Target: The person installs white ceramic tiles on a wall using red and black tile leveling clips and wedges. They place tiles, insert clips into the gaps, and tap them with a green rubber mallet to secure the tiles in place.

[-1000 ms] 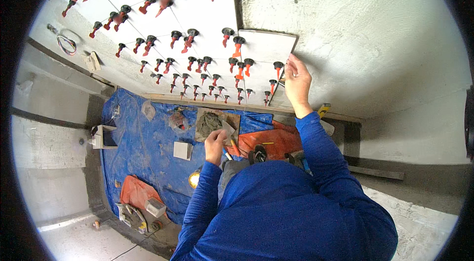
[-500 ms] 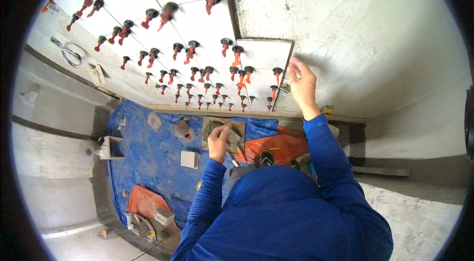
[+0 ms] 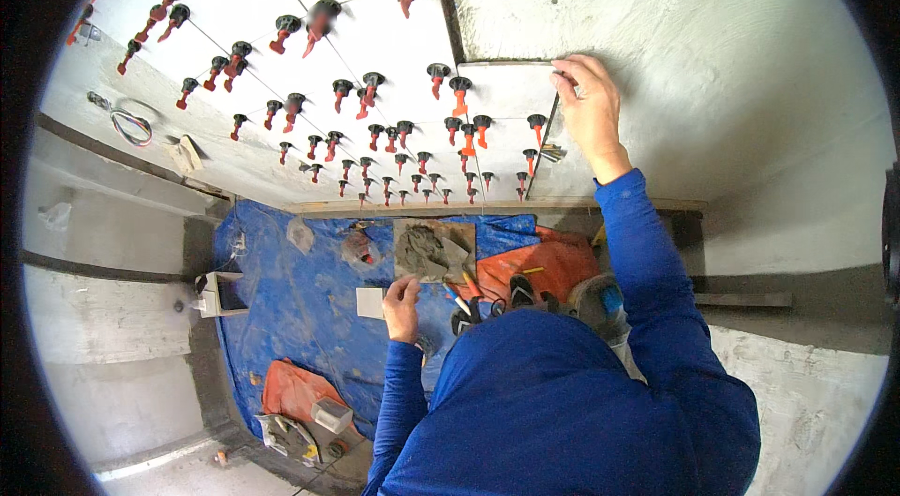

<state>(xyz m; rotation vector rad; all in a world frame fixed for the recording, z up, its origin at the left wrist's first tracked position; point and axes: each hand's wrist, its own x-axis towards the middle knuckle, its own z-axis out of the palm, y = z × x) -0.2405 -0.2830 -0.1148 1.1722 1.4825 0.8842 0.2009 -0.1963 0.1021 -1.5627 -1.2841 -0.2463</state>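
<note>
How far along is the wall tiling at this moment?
Done: most white tiles are up, with red levelling clips at their joints. In hand: the right hand presses the small tile at the tiled area's edge; the left hand hangs low over the blue tarp. Left: the bare mortar wall.

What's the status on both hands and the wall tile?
Right hand flat on white wall tile edge. Left hand low above blue tarp. Nothing between.
</note>
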